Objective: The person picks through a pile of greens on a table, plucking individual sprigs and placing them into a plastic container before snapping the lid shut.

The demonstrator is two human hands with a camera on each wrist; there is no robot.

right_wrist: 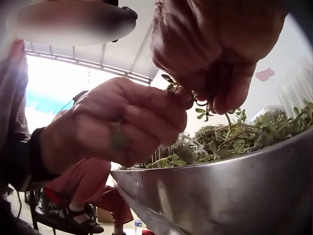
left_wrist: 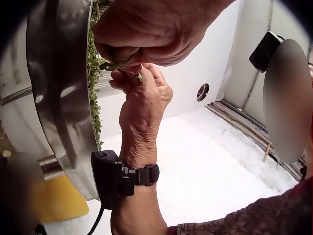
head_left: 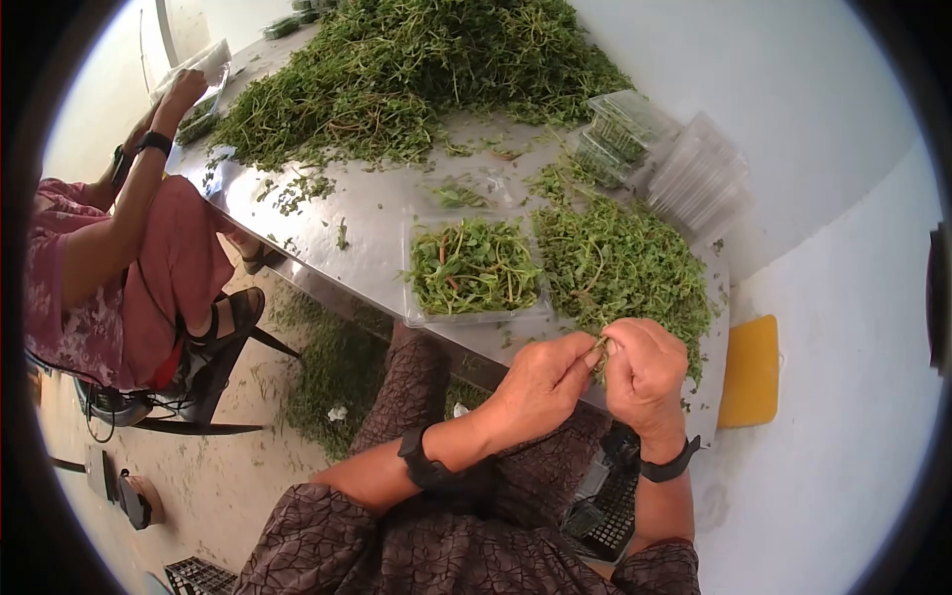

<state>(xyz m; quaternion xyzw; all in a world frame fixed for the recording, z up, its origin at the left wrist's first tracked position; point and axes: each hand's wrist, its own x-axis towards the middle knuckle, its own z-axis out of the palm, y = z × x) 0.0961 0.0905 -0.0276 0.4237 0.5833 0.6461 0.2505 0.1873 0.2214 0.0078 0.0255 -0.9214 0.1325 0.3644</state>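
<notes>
Both hands meet close over the table's near edge, fingertip to fingertip. My left hand (head_left: 545,382) pinches a small leafy green sprig (right_wrist: 200,113) between thumb and fingers. On the other side my right hand (head_left: 650,372) pinches the same sprig, its fingers curled; part of the stem is hidden by the fingers. Just beyond the hands lies a loose pile of green sprigs (head_left: 625,263). To the left of that pile, a clear plastic tray (head_left: 481,318) filled with leafy stems sits at the table's edge.
A large heap of greens (head_left: 436,69) covers the back of the metal table (head_left: 367,213). Filled clear boxes (head_left: 615,134) and stacked clear trays (head_left: 699,178) stand by the wall. A yellow board-like item (head_left: 751,372) is at right. Another person (head_left: 149,248) sits at left.
</notes>
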